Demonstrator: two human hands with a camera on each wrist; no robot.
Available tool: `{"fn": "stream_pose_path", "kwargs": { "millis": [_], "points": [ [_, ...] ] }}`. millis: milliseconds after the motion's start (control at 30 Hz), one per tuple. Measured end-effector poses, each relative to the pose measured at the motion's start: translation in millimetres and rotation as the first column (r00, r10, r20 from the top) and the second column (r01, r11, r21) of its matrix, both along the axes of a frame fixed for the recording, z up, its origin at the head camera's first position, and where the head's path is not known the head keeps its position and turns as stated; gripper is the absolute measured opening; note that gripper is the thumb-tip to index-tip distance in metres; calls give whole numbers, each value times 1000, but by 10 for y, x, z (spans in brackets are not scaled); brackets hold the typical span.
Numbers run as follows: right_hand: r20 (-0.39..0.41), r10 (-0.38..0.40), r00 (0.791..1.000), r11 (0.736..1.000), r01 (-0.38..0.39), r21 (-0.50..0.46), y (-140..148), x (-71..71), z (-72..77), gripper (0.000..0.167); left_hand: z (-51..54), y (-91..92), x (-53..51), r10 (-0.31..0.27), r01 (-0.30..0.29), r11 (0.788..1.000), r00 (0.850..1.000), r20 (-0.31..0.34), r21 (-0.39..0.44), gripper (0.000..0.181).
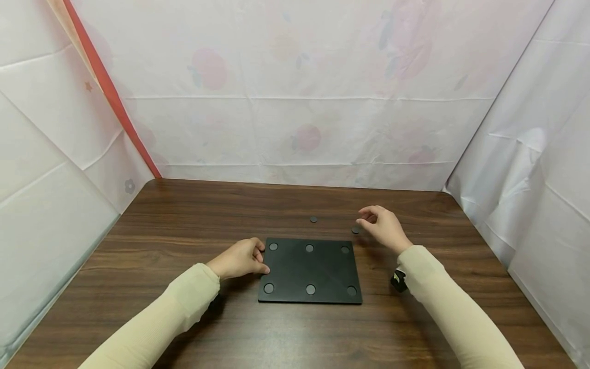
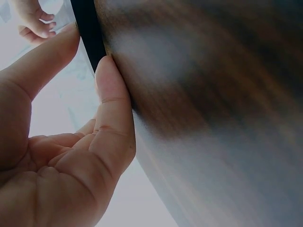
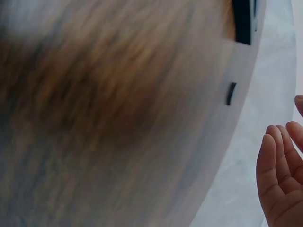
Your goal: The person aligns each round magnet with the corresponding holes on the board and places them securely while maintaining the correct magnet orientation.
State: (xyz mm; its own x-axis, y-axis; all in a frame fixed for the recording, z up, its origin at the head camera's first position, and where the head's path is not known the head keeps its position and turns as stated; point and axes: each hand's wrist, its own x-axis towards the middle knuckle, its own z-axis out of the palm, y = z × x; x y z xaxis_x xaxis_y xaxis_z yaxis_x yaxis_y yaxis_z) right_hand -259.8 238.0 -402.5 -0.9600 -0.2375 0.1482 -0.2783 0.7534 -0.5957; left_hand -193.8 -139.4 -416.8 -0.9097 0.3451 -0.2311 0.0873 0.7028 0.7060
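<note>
Nearest, the left hand (image 1: 240, 258) pinches the left edge of the black board (image 1: 290, 269) on the wooden table (image 1: 124, 266); right hand (image 1: 383, 227), fingers loose, seemingly empty, hovers by the nearer disc (image 1: 355, 230) (farther disc (image 1: 313, 219) beyond): a pick-up, I'd judge, needing a fingertip pinch.

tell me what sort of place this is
Probably a makeshift booth for tabletop work: white cloth-like sheets, pink-printed at the back, hang on three sides of a dark brown wood-grain table bearing a flat black rectangular board.
</note>
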Motion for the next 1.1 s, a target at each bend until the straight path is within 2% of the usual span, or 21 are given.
{"fn": "stream_pose_path", "kwargs": {
  "millis": [200, 400, 1100],
  "points": [
    [94, -12, 995, 1000, 10, 15, 45, -51, -58, 37, -11, -3, -3, 2, -2, 1000, 1000, -5, -8, 57],
    [153, 0, 988, 1000, -3, 19, 87, -104, -132, 37, -6, -3, -2, 1, -1, 1000, 1000, -7, -5, 57],
    [184, 11, 983, 990, -37, 137, 29, -174, -175, 19, 16, 2, 19, -6, 6, 1000, 1000, 5, 21, 57]
  ]
}}
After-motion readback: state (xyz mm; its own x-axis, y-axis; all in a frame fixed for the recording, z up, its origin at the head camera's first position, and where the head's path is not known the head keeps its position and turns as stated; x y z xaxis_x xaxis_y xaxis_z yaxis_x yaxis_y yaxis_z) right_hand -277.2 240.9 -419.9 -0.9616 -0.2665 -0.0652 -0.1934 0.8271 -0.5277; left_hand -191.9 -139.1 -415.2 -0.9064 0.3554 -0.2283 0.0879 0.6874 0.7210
